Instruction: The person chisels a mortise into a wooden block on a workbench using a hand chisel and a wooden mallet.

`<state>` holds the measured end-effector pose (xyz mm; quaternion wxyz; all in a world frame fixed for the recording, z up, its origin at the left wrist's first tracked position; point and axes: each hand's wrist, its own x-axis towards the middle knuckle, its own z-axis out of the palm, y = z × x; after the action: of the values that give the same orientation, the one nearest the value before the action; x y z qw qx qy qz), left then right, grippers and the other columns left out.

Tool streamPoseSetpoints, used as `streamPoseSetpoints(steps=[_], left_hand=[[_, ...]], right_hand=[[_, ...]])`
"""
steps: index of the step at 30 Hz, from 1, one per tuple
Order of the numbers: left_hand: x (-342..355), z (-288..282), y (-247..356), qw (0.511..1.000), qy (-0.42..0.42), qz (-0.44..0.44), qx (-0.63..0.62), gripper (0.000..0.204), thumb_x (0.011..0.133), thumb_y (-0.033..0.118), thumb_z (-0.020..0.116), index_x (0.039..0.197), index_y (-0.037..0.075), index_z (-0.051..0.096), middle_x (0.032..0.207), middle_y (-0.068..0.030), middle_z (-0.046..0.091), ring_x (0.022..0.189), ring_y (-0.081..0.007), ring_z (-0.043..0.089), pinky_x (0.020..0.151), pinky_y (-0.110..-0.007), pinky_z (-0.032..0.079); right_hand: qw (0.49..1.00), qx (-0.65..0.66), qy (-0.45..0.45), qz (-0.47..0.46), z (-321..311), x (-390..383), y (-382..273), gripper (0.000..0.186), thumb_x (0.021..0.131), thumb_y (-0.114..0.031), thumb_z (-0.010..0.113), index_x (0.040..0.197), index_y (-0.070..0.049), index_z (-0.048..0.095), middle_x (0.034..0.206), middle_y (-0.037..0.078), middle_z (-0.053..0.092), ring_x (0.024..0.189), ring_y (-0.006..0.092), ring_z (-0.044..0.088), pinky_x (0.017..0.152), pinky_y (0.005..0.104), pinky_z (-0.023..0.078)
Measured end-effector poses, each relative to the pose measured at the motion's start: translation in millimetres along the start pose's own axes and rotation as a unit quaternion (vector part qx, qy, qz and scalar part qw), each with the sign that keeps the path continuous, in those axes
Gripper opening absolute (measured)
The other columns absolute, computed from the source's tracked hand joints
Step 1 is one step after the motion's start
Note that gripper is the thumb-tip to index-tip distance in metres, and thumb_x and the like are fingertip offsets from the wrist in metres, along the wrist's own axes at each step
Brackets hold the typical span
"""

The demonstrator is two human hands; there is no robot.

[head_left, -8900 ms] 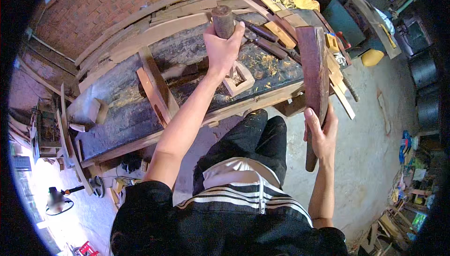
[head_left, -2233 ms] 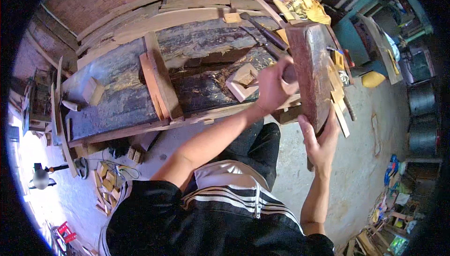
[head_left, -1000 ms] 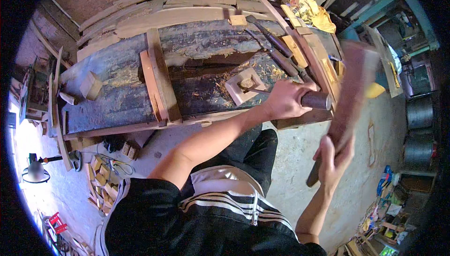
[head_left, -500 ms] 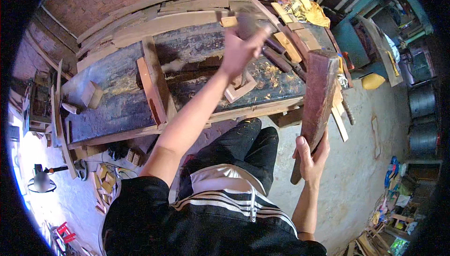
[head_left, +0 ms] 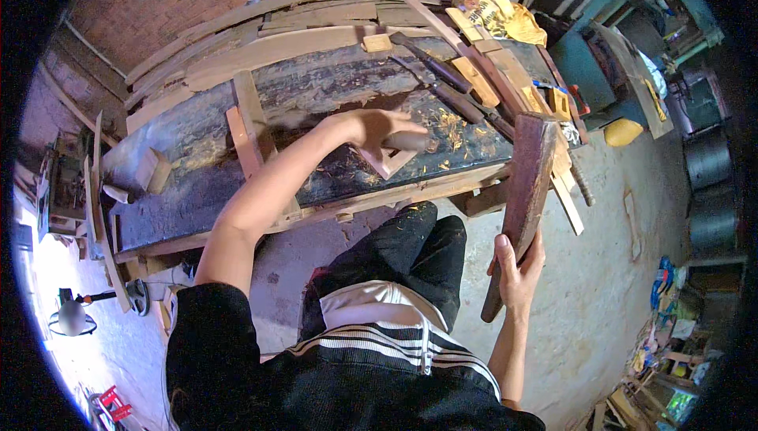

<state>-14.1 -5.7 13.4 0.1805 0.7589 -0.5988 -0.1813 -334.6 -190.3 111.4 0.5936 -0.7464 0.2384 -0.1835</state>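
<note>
My left hand (head_left: 373,129) is over the bench, curled about the brown handle (head_left: 407,141) of what looks like a chisel. Some fingers stick out past that handle, and its blade is hidden. Just below lies a small pale wooden piece (head_left: 392,164) with an opening cut in it, partly covered by my hand. In my right hand (head_left: 518,269) is a heavy dark wooden mallet (head_left: 530,170), gripped near its narrow lower end. Its thick end points up, in front of the bench's right side.
The dark workbench (head_left: 185,210) carries crossing boards (head_left: 254,131) and a wood block (head_left: 152,169) on the left. Dark-handled tools (head_left: 454,101), wood strips (head_left: 517,72) and a yellow bag (head_left: 505,14) lie on the right. Shavings (head_left: 450,127) are scattered nearby.
My left hand has come down toward me with the handle, which now tilts low over the pale wooden piece. The mallet has dropped slightly in my right hand's grip.
</note>
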Motion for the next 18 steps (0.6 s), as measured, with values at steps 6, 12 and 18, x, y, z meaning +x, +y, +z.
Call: streamPoseSetpoints(steps=[6, 12, 18], left_hand=[[-12.3, -15.2, 45.0, 0.962, 0.015, -0.26, 0.081, 0.065, 0.071, 0.034, 0.08, 0.128, 0.014, 0.056, 0.106, -0.0166, 0.067, 0.098, -0.0343, 0.067, 0.08, -0.048, 0.055], [-37.3, -9.8, 23.4, 0.947, 0.148, -0.28, 0.06, 0.078, 0.073, 0.046, 0.081, 0.14, 0.018, 0.051, 0.123, -0.0176, 0.065, 0.108, -0.0383, 0.063, 0.09, -0.047, 0.053], [-24.0, 12.1, 48.3, 0.969, 0.086, -0.23, 0.034, 0.103, 0.06, 0.06, 0.082, 0.146, 0.018, 0.041, 0.137, -0.0137, 0.055, 0.108, -0.0351, 0.064, 0.089, -0.045, 0.055]], right_hand=[[1.0, -0.003, 0.009, 0.004, -9.4, -2.9, 7.4, 0.044, 0.088, -0.021, 0.072, 0.12, 0.001, 0.051, 0.072, 0.002, 0.058, 0.053, 0.0087, 0.053, 0.047, 0.0239, 0.044], [1.0, -0.006, 0.007, 0.013, -9.5, -3.4, 10.0, 0.042, 0.088, -0.022, 0.073, 0.116, 0.001, 0.052, 0.074, 0.003, 0.058, 0.053, 0.0087, 0.053, 0.047, 0.0242, 0.044], [1.0, -0.003, 0.016, 0.011, -5.1, -5.6, 9.9, 0.043, 0.087, -0.024, 0.073, 0.115, 0.001, 0.052, 0.073, 0.003, 0.058, 0.052, 0.0092, 0.053, 0.046, 0.0245, 0.044]])
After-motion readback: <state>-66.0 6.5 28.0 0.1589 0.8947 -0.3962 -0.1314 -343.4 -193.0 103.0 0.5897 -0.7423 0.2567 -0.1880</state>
